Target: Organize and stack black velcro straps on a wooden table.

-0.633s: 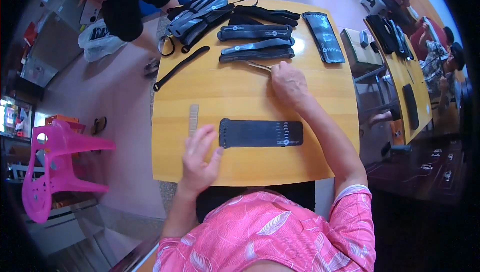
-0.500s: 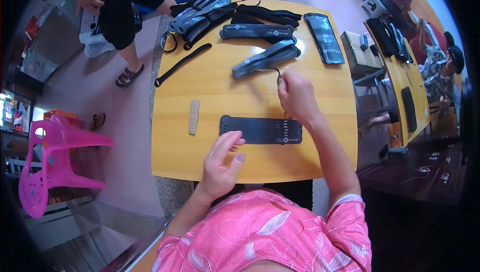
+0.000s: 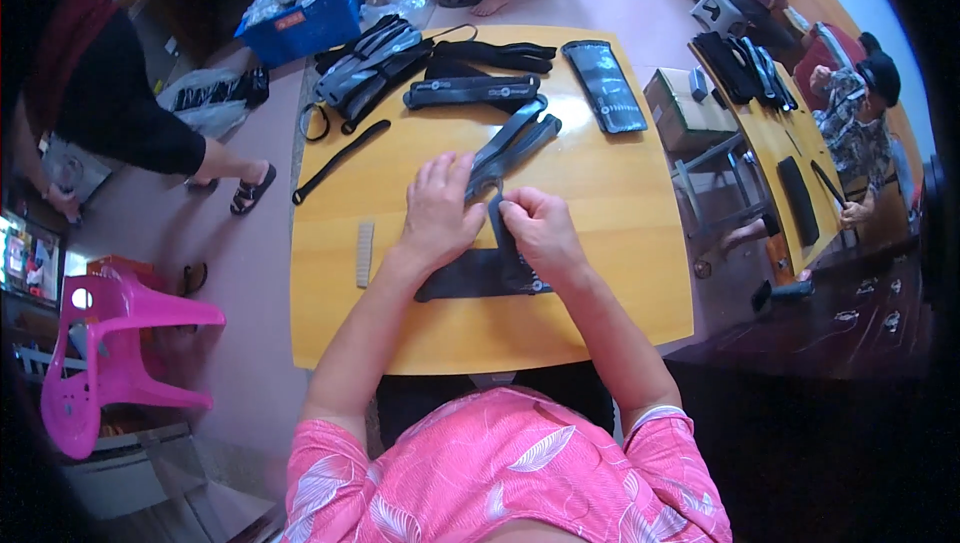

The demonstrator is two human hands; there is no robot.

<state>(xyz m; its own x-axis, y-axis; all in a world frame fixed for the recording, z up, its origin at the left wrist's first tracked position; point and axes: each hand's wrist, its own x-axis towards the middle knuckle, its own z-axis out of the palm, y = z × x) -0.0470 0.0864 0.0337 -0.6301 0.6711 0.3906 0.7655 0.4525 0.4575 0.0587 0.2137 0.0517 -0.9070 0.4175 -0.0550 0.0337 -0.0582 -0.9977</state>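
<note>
My right hand [image 3: 545, 233] pinches the near end of a dark strap [image 3: 513, 140], which is grey along its far part and lies folded toward the back of the table. Left of it, my left hand [image 3: 438, 205] is open with its fingers stretched out over the table, its thumb close beside the strap. Beneath my hands lies a flat black pouch [image 3: 462, 277], partly hidden by them and by the strap end. Another dark strap [image 3: 470, 92] with pale print lies farther back.
A pile of grey and black straps [image 3: 372, 65] sits at the table's far left, near a single black strap [image 3: 340, 161]. A packaged black pouch [image 3: 604, 86] is at the far right. A ribbed beige strip [image 3: 364, 254] lies at left. A pink stool [image 3: 120, 333] stands on the floor.
My right hand has drawn the strap end nearer and to the left, over the pouch. My left hand has moved forward beside the strap. Another person at the left has shifted farther left.
</note>
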